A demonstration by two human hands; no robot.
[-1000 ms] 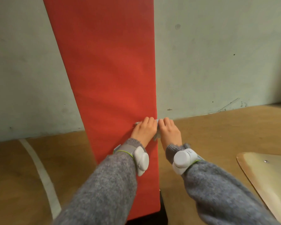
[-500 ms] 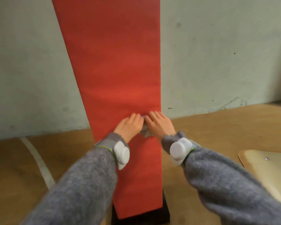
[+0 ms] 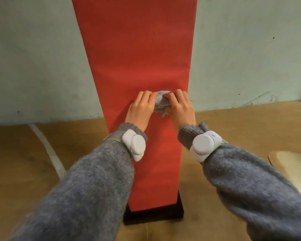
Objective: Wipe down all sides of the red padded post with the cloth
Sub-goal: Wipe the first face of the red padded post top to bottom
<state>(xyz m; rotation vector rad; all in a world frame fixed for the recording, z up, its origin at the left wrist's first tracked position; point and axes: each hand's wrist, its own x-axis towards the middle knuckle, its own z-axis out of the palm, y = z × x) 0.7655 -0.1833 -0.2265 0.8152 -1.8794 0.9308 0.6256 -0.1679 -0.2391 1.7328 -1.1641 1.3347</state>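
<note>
Right, left to right. A white floor line (image 3: 47, 148) runs past on the far left, well apart from the work. Your left hand (image 3: 140, 108) sits on the front face of the red padded post (image 3: 137, 49), its fingers (image 3: 147, 97) curled onto the left part of the cloth (image 3: 161, 105). The cloth is bunched between both hands and pressed flat to the post. Your right hand (image 3: 181, 108) grips the cloth's right part, fingers curled over it, knuckles near the post's right edge. Neither hand is spread; both are closed on the cloth.

Key geometry: the post's long axis is vertical and it stands on a black base (image 3: 155, 214) on the floor. The cloth is on the lower half of the front face, right of centre. That makes your right hand the nearer one to the right side face, just past its fingertips. The left side face is further, across the full width. Judgement: strokes should run up and down the long axis, and wrapping round the right edge is the shorter move. Side and back faces are hidden from here, so I can't tell their condition.

Far right, a wooden board (image 3: 292, 164) lies on the floor, well apart.

Writing: none readable. The left wrist unit (image 3: 134, 145) is blank; the right wrist unit (image 3: 204, 146) has a small mark, too small to read.
</note>
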